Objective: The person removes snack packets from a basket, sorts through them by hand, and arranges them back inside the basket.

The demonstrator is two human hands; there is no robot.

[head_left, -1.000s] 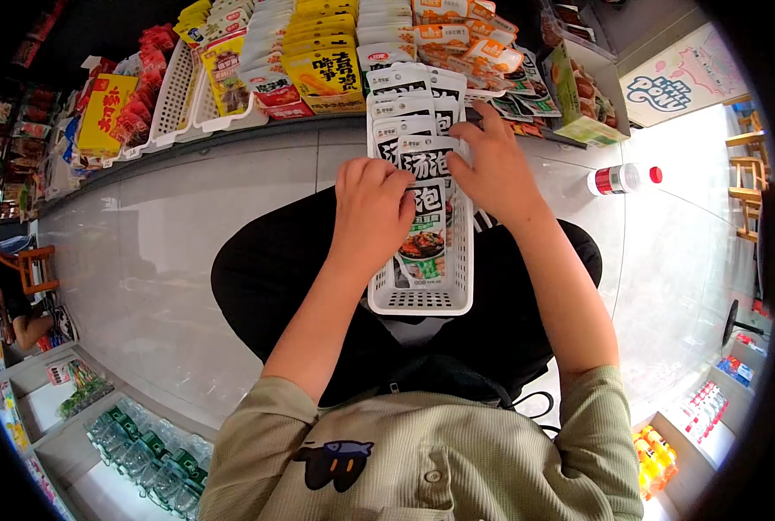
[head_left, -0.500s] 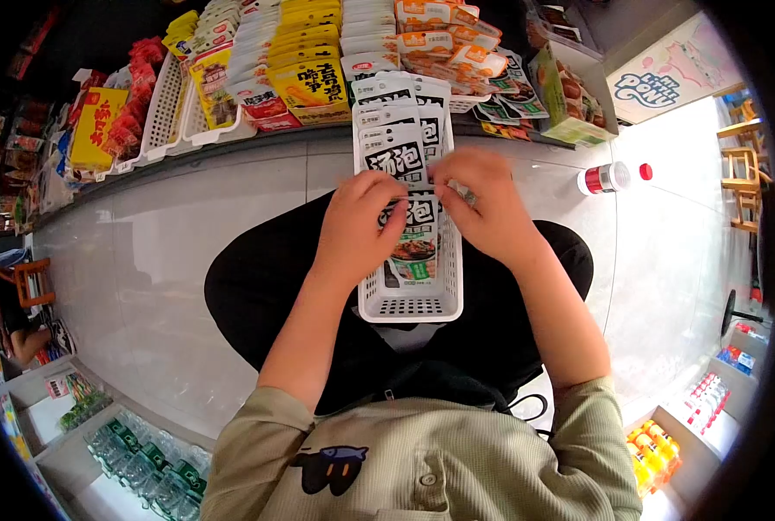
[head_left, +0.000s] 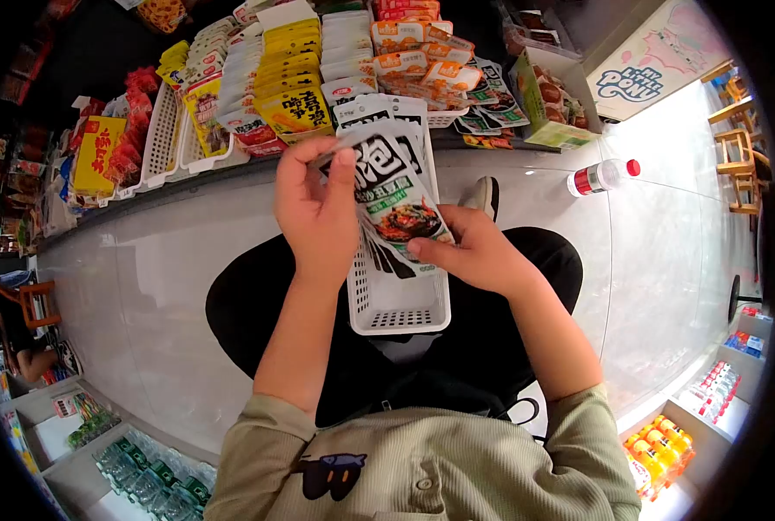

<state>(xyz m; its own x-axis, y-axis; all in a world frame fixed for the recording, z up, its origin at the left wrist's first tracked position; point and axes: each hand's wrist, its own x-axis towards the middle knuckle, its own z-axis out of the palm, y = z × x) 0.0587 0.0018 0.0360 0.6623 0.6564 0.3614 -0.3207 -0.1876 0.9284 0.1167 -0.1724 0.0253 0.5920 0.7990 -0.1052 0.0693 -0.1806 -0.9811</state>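
At the far left, clear plastic bottles with green labels (head_left: 153, 478) are seen in a low compartment, and above them, farther forward, a bright yellow cardboard box (head_left: 96, 156) is placed beside glossy red plastic packets (head_left: 138, 128). Next, stacked yellow plastic packets (head_left: 292, 102) are displayed in a row. Just below these, the left hand (head_left: 314, 204) is raised, its grip pinched on the upper left corner of a fanned stack of flat white, black and green plastic packets (head_left: 402, 208). The stack is held tilted above a long white perforated plastic basket (head_left: 400, 321) (more such packets are stood at its far end), which is set over a lap in black trousers (head_left: 257, 295). The stack's lower right corner is grasped by the right hand (head_left: 483, 252), with the thumb laid across the front. Farther right, a clear plastic bottle with a red label and red cap (head_left: 592, 180) is seen on the pale tiled floor (head_left: 544, 195), well apart from the hands. Orange plastic bottles (head_left: 661, 447) are grouped at the lower right.
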